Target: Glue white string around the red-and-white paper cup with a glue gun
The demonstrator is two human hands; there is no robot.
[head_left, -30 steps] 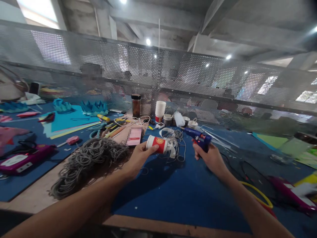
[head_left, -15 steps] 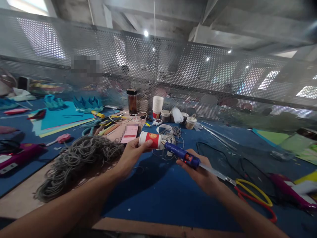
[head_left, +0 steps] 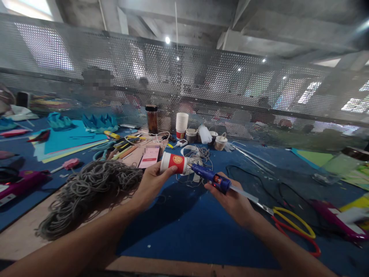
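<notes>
My left hand (head_left: 154,179) is closed around a white and red paper cup (head_left: 178,163), which lies on its side in the air above the blue table. In my right hand (head_left: 227,198) is a blue hot glue gun (head_left: 211,177), with a clear glue stick (head_left: 243,193) jutting from its back. The gun's nozzle points left and sits at the cup's right end; whether it touches cannot be made out. Behind the cup lies a tangle of thin grey cord (head_left: 198,154). A large heap of grey cord (head_left: 89,188) rests left of my left hand.
Scissors with yellow and red handles (head_left: 296,231) lie beside my right forearm. Stacked paper cups (head_left: 182,125), a dark jar (head_left: 152,120) and small cord-wrapped cups (head_left: 220,142) stand at the back. A phone (head_left: 150,157) lies behind my left hand. A black cable (head_left: 253,173) runs at right.
The cup has turned slightly in my left hand, so its round logo faces me more. The glue gun stays at the same end of the cup. The whole view has shifted a little.
</notes>
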